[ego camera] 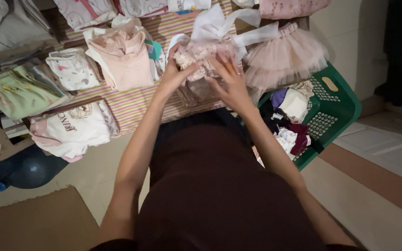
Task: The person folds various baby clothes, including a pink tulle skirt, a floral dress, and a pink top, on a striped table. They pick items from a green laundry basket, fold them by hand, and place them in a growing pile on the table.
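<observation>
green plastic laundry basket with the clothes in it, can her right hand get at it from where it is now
Probably yes. The right hand rests on the pink floral garment, and the green plastic laundry basket sits open-topped just to its right, with nothing between them. The hand would have to let go of the garment first.

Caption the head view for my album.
Both hands fold a floral garment beside a green basket.

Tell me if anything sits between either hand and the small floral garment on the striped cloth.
Nothing visible does. The left hand and the right hand both already rest on the floral garment, pressing it from either side. Its white ribbon trails away behind it.
</observation>
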